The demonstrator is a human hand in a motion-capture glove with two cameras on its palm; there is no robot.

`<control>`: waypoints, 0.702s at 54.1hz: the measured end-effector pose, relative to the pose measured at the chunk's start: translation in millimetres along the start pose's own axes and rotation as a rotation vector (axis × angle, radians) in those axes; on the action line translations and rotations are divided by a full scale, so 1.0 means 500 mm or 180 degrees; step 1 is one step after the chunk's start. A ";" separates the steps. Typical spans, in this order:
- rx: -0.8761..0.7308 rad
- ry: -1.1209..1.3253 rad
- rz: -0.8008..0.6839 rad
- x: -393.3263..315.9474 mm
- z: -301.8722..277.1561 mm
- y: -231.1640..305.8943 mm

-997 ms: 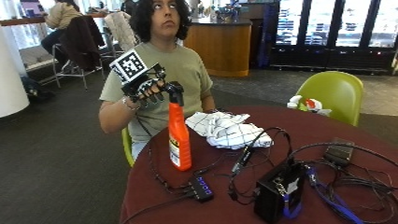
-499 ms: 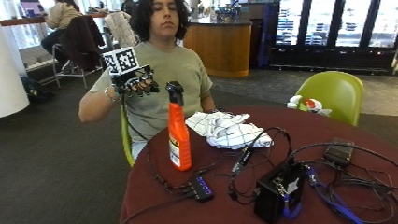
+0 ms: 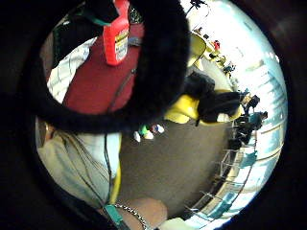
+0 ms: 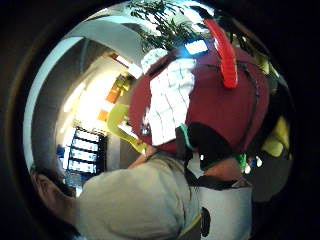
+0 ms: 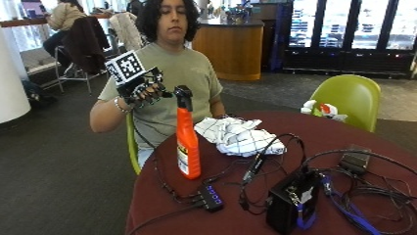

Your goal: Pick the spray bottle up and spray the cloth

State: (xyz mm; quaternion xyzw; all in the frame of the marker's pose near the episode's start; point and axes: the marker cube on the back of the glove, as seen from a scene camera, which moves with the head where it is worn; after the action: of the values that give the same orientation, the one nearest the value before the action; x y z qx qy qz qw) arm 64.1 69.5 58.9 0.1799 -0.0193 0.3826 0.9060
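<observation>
One orange spray bottle (image 5: 188, 147) upright on table (image 5: 391, 142), gloved right hand (image 5: 145, 90) just beside its nozzle, fingers (image 5: 155, 96) loosely curled, empty.

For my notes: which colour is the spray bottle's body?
Orange, with a black trigger head; the spray bottle shows best in the outside view.

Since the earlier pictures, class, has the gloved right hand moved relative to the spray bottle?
Yes: the gloved right hand has drawn back toward the spray bottle, hovering beside its black nozzle.
</observation>
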 end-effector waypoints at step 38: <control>0.1639 -0.2453 0.0820 0.057 0.155 -0.418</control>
State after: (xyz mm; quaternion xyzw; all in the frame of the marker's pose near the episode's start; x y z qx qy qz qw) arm 238.8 -71.8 71.2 0.5233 -0.2804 0.3895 0.7041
